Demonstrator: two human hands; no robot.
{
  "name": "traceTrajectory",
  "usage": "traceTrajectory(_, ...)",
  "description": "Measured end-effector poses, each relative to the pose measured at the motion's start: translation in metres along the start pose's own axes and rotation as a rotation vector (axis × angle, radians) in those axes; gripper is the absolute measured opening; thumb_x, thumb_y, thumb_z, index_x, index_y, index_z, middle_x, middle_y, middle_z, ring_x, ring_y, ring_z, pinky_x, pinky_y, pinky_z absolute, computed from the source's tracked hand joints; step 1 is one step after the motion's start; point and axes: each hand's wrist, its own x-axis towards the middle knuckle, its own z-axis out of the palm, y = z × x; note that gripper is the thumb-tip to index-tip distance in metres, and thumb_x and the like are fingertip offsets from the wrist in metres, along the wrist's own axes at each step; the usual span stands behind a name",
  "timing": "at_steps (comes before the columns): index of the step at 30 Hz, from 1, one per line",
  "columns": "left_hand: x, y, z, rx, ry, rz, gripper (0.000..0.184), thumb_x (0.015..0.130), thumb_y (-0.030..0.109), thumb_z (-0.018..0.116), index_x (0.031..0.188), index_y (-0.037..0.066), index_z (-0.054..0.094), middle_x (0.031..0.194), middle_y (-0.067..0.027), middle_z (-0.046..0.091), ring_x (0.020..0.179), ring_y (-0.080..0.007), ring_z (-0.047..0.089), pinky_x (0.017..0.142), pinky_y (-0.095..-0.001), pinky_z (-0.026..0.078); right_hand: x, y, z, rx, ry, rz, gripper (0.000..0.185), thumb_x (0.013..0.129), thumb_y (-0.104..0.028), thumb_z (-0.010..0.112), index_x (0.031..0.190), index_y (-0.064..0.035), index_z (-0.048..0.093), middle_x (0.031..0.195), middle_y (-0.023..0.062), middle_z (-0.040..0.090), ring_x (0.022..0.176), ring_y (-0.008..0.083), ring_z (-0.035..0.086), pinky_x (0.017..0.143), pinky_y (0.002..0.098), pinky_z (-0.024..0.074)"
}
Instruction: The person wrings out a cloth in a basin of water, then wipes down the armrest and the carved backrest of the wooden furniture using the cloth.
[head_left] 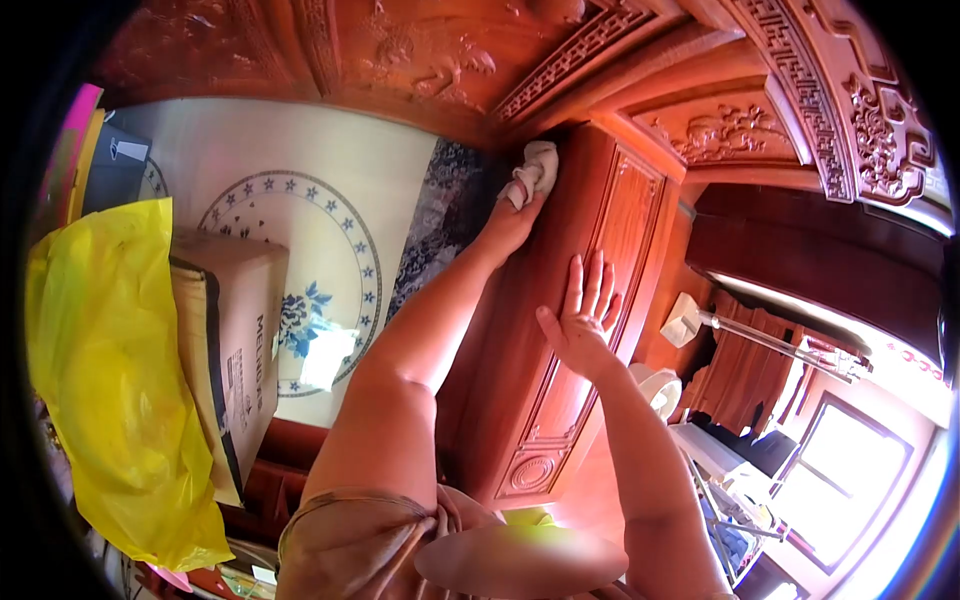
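Note:
My left hand (510,228) is closed on a pale, crumpled cloth (538,168). It presses the cloth near the inner corner of a reddish-brown wooden piece of furniture (545,390), close to the carved back panel (420,60). Fingers spread, my right hand (582,318) lies on the wood's framed front panel and holds nothing. Left of my left forearm is a cream surface (400,165) with a ring of stars and blue flowers. A dark patterned strip (435,215) runs along its edge.
On the left, a cardboard box (245,330) stands on the cream surface beside a yellow plastic bag (120,380). Carved wooden panels (735,125) rise at the upper right. A white fan-like object (657,390), cluttered items and a bright window (845,470) lie at the right.

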Motion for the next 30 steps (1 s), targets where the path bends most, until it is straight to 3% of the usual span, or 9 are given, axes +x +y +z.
traceTrajectory(6,-0.068,-0.004,0.002,0.100,-0.024,0.074,0.051,0.089,0.026,0.043,0.129,-0.001,0.028,0.129,-0.0103,0.034,0.119,-0.0157,0.030,0.096,-0.0239,0.024,0.000,0.004,0.004,0.004,0.036,-0.010,0.075,0.083,-0.049,0.033,0.136,-0.0118,-0.005,0.140,0.0142,-0.015,0.128,0.0338,-0.015,0.098,0.0534,-0.0081)
traceTrajectory(14,0.016,0.008,0.011,0.098,-0.030,0.127,0.043,0.089,0.026,0.043,0.123,0.001,0.037,0.118,-0.0069,0.045,0.110,-0.0126,0.039,0.092,-0.0235,0.029,0.000,0.000,-0.001,0.005,-0.028,0.026,0.074,0.083,-0.049,0.032,0.136,-0.0137,-0.007,0.139,0.0132,-0.018,0.128,0.0329,-0.018,0.097,0.0543,-0.0088)
traceTrajectory(19,0.043,0.008,0.010,0.115,-0.041,0.349,0.046,0.089,0.026,0.043,0.127,0.001,0.033,0.126,-0.0093,0.041,0.116,-0.0138,0.036,0.094,-0.0228,0.027,-0.001,0.001,-0.001,0.029,-0.016,0.007,0.075,0.083,-0.049,0.033,0.136,-0.0108,-0.005,0.139,0.0150,-0.017,0.127,0.0349,-0.017,0.097,0.0551,-0.0091)
traceTrajectory(25,0.048,-0.007,-0.002,0.291,0.073,-0.095,0.057,0.087,0.033,0.043,0.131,0.002,0.025,0.130,-0.0162,0.034,0.121,-0.0212,0.032,0.095,-0.0245,0.027,0.000,0.003,0.002,0.020,0.010,-0.013,0.075,0.083,-0.049,0.033,0.136,-0.0096,-0.004,0.139,0.0160,-0.016,0.127,0.0364,-0.016,0.096,0.0558,-0.0093)
traceTrajectory(26,0.051,-0.010,-0.003,0.313,0.065,-0.043,0.060,0.087,0.035,0.042,0.133,0.004,0.021,0.131,-0.0176,0.032,0.122,-0.0242,0.031,0.095,-0.0256,0.026,-0.001,0.004,0.002,0.017,0.004,-0.005,0.075,0.083,-0.049,0.033,0.136,-0.0096,-0.004,0.139,0.0160,-0.016,0.127,0.0364,-0.016,0.096,0.0558,-0.0093)
traceTrajectory(30,0.059,-0.021,-0.010,0.299,0.074,-0.228,0.062,0.086,0.033,0.043,0.134,0.005,0.015,0.132,-0.0163,0.031,0.122,-0.0244,0.031,0.096,-0.0263,0.026,-0.001,0.001,-0.001,0.022,-0.020,-0.007,0.074,0.084,-0.048,0.032,0.135,-0.0101,-0.006,0.139,0.0156,-0.016,0.127,0.0361,-0.016,0.096,0.0556,-0.0093)
